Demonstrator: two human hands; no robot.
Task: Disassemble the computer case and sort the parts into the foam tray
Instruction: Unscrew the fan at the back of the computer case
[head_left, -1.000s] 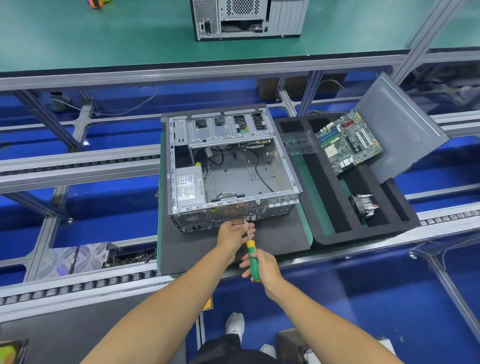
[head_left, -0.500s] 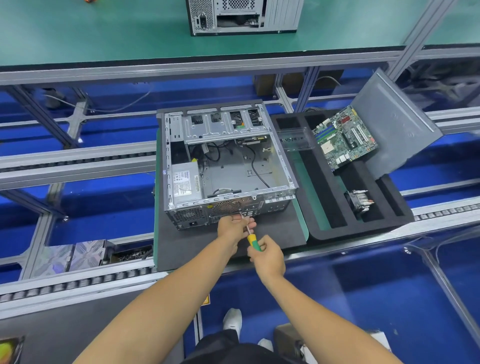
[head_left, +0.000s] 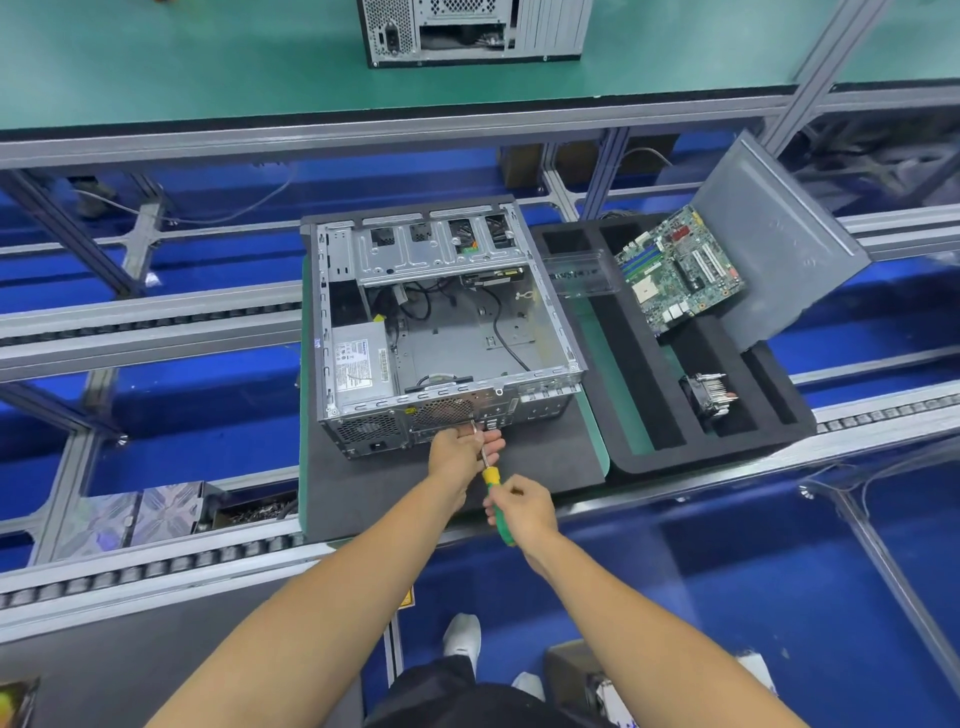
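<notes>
Both hands, right (head_left: 524, 512) and left (head_left: 460, 451), hold screwdriver (head_left: 491, 475) at computer case (head_left: 441, 332)

Open silver computer case (head_left: 447, 332) on mat, black foam tray (head_left: 639, 364) beside it

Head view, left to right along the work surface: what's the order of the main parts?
Power supply inside the open computer case → clear plastic cover → motherboard → grey side panel. The heatsink fan sits nearer, below the motherboard, in the foam tray.

Bright even light, wide-angle edge bending
</notes>
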